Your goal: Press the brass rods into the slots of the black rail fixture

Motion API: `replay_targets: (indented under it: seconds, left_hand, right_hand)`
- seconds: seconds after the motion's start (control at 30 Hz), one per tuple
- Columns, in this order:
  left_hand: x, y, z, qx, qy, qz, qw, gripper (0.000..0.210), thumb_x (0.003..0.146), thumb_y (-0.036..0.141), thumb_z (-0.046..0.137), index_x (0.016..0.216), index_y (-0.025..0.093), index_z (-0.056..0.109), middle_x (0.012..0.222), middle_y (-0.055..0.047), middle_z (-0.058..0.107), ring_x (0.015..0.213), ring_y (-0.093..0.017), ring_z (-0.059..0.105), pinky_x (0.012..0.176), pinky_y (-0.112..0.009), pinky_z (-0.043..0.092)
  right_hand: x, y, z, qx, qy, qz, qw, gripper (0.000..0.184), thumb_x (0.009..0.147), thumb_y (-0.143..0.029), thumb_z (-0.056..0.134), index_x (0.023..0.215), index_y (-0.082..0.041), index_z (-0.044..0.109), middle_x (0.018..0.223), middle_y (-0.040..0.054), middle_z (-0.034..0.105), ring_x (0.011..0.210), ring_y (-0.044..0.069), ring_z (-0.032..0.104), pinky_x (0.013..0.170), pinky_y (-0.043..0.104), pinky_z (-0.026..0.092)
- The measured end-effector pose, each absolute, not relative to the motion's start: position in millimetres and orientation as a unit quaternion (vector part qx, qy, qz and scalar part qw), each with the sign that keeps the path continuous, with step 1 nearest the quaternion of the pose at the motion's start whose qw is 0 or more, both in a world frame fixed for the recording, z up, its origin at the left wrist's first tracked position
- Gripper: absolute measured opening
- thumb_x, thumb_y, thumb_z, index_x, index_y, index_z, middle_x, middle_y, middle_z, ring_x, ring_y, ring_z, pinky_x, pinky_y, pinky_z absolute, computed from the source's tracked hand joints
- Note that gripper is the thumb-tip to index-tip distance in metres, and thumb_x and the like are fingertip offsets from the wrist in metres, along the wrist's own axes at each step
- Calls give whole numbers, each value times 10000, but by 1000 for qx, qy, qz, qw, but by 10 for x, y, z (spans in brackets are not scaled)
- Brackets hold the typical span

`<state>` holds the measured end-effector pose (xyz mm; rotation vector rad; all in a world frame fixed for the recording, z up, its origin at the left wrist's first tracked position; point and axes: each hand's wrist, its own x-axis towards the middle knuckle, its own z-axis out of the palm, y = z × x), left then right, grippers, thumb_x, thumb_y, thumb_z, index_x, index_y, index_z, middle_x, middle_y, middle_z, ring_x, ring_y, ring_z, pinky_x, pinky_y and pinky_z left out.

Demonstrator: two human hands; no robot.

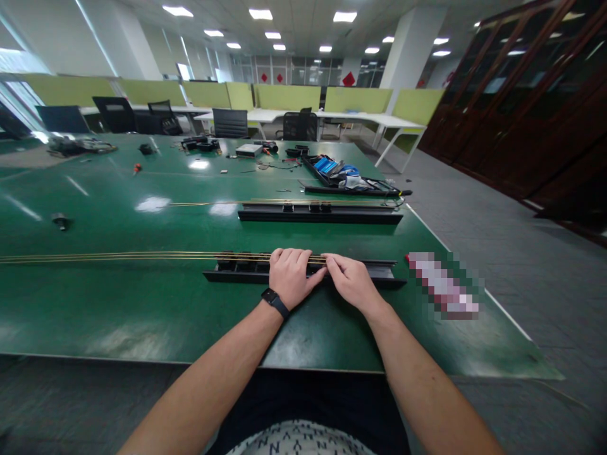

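A long black channel lies crosswise on the green table in front of me, with black blocks inside its left part. Several thin brass-coloured rods run along the channel and stretch far out to the left. My left hand is closed over the rods at the middle of the channel, its fingers curled over the far side and its thumb toward the right. Just right of it, my right hand is closed in a pinch at the right ends of the rods. The fingertips partly hide what they grip.
Behind lies a second black channel with thin rods on it. Farther back, a black tray holds blue and white items. A blurred pinkish item is at the right, near the table edge. A small dark part sits left.
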<state>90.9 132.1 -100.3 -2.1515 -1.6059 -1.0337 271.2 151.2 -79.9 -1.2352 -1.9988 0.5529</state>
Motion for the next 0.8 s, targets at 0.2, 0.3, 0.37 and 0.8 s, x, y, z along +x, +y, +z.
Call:
replay_targets:
  seconds: [0.2, 0.3, 0.37, 0.8]
  left_hand:
    - [910, 1322, -1009, -745, -553, -350, 129, 418, 956, 585, 592, 1124, 220, 706, 1078, -97, 772, 1048, -278, 674, 1017, -477, 368]
    - [915, 1326, -1010, -744, -557, -348, 128, 425, 959, 593, 582, 1117, 219, 705, 1072, -96, 771, 1043, -278, 674, 1013, -477, 367]
    - [917, 1328, -1009, -743, -557, -348, 129, 431, 960, 599, 578, 1111, 216, 705, 1068, -97, 771, 1039, -277, 673, 1010, -478, 367]
    - [921, 1314, -985, -750, -549, -346, 126, 428, 972, 589, 571, 1147, 217, 693, 1079, -98, 772, 1049, -280, 675, 1009, -477, 372]
  right_hand:
    - [2647, 1639, -710, -515, -758, 228, 329, 365, 996, -462, 477, 888, -250, 754, 878, 11, 776, 818, 178, 690, 753, 279, 470]
    - [2612, 1729, -707, -544, -742, 235, 315, 340, 945, -469, 535, 787, -235, 724, 780, 2, 743, 743, 164, 654, 698, 273, 435]
    - [2607, 1784, -733, -549, -732, 253, 313, 333, 912, -476, 562, 743, -225, 702, 722, -3, 717, 693, 155, 630, 661, 266, 425]
    - [2642, 1849, -853, -554, -693, 295, 355, 332, 847, -501, 583, 691, -222, 672, 634, -2, 679, 613, 148, 609, 593, 252, 459]
